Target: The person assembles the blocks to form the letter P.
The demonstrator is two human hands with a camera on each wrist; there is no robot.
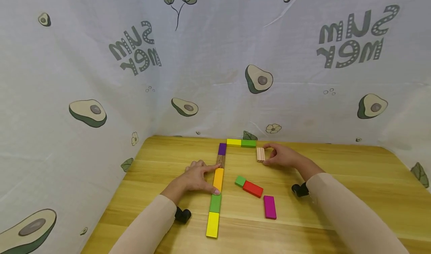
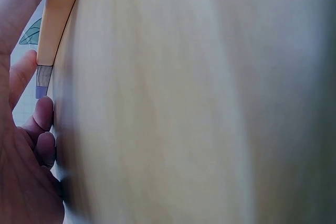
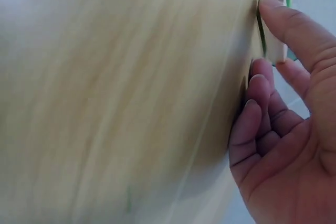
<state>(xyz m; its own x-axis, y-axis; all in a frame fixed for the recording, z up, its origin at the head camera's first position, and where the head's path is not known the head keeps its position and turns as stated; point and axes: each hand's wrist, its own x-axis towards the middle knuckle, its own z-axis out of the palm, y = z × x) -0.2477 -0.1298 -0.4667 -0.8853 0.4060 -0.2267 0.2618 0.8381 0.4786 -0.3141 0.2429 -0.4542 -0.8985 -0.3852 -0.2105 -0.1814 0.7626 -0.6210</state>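
Note:
A row of blocks runs away from me: yellow block (image 1: 212,225), green block (image 1: 215,203), orange block (image 1: 218,180), brown block (image 1: 220,161) and purple block (image 1: 222,149). My left hand (image 1: 193,178) spans the orange block, thumb by its near end and straight index finger by its join with the brown one. My right hand (image 1: 284,156) pinches a pale wooden block (image 1: 260,154) between thumb and index finger. That block stands near the right end of a far pair, a yellow block (image 1: 234,142) and a green block (image 1: 248,143). The right wrist view shows the other fingers curled beside the pale block (image 3: 275,43).
Between the arms lie a small green block (image 1: 240,181) touching a red block (image 1: 253,189), and a magenta block (image 1: 269,207). A white printed cloth (image 1: 215,112) hangs behind the wooden table (image 1: 350,171) and along its sides. Black wrist gear (image 1: 183,215) sits under the left sleeve.

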